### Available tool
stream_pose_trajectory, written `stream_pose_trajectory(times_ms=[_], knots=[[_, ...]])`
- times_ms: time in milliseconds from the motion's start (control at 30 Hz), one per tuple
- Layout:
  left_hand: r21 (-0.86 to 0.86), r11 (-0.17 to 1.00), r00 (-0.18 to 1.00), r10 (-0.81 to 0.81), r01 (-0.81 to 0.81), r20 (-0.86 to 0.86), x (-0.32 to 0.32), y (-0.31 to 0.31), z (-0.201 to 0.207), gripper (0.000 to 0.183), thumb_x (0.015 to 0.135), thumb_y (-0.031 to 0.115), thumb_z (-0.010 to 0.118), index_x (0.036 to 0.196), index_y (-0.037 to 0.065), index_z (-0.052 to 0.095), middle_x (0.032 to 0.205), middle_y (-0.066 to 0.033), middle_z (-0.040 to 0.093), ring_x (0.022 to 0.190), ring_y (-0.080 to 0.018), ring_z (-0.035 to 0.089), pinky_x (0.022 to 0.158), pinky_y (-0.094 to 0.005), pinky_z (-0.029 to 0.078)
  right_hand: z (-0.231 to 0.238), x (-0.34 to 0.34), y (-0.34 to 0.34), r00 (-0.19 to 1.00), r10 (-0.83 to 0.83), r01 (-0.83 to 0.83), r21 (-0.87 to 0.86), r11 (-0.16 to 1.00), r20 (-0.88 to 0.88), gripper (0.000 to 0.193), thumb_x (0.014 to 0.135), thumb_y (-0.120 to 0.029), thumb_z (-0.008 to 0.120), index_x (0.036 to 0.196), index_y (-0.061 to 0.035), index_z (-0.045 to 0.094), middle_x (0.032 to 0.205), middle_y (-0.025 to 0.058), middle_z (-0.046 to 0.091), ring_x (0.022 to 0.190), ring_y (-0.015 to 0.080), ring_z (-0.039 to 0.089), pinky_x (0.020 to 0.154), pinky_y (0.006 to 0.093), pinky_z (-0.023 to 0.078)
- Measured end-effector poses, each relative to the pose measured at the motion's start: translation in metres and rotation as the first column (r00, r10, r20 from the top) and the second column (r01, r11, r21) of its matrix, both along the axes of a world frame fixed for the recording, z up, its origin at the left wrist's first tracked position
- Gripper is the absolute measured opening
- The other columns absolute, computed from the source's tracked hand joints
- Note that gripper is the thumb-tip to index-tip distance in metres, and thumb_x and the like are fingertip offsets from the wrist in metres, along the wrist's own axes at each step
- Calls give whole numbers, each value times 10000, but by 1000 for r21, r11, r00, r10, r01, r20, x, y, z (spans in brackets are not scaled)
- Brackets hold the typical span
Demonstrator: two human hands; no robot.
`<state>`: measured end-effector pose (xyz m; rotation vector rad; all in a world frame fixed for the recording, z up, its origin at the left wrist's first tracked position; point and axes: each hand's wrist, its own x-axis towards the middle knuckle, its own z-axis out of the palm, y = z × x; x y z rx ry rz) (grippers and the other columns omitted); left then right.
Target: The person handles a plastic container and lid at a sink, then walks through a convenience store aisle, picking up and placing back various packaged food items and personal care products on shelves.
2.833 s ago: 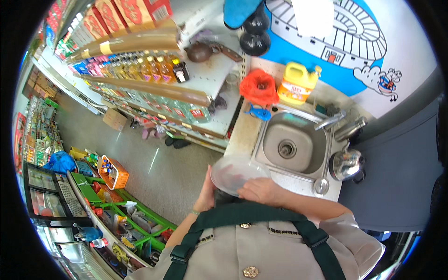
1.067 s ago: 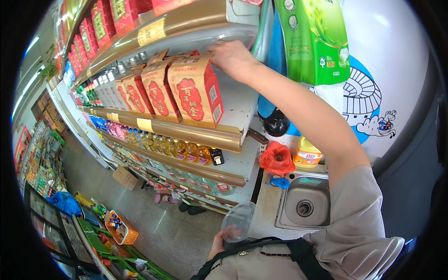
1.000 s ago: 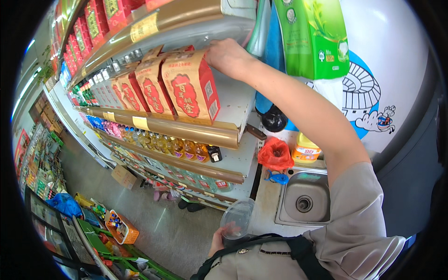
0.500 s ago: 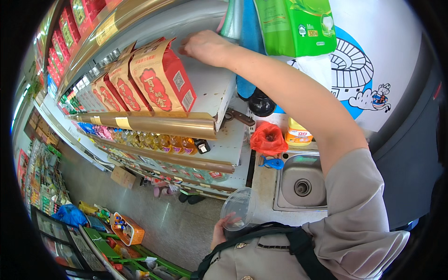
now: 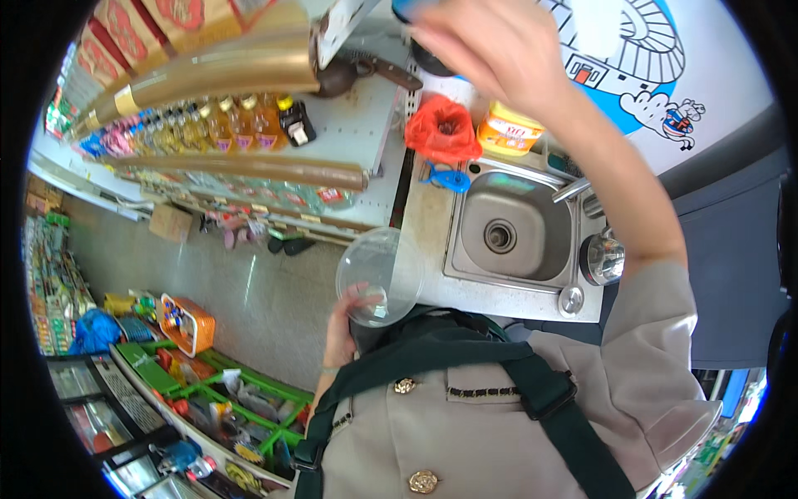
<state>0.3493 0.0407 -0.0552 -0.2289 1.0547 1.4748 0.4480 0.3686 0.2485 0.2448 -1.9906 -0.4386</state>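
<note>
My left hand grips a clear round plastic tub from below its rim, in front of my body beside the counter edge. The tub looks see-through, with nothing visible in it. My right hand is raised at the top of the view, over the back of the counter, its fingers pointing left and blurred by motion. Something blue shows at its fingertips; whether the hand grips it is unclear. Below stand a red plastic bag and a yellow bottle with an orange-and-white label.
A steel sink is set in the counter, with a tap, a glass pot and a ladle on its right. A blue object lies by its corner. Store shelves with bottles run along the left.
My right hand has left the upper shelf beside the paper bags and swung right, above the counter. The view has shifted, showing more of the sink. The tub stays in my left hand.
</note>
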Motion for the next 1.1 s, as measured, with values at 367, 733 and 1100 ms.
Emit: stream_pose_trajectory(times_ms=[367,733,1100], knots=[[16,996,980,-86,90,-179,-3,7,12,353,907,223,434,1183,10,493,983,-246,656,924,-311,643,835,-405,529,-340,52,44,625,-59,692,-518,502,778,485,734,-246,713,1165,-82,563,1126,124,583,1080,303,552,897,399,459],[-66,998,985,-1,-11,-171,-6,-19,13,397,906,233,419,1208,-24,434,1000,-273,637,895,-357,647,801,-425,549,-371,29,52,451,-71,841,-396,369,890,540,648,-286,784,1116,-108,583,1107,105,565,1133,275,500,995,404,386],[-26,999,989,-46,43,-141,-18,-8,13,388,875,199,431,1215,14,447,1013,-267,636,851,-334,658,752,-412,564,-368,50,43,664,-188,711,-534,458,724,377,620,-247,743,902,-49,589,956,104,583,1020,311,543,854,380,471]])
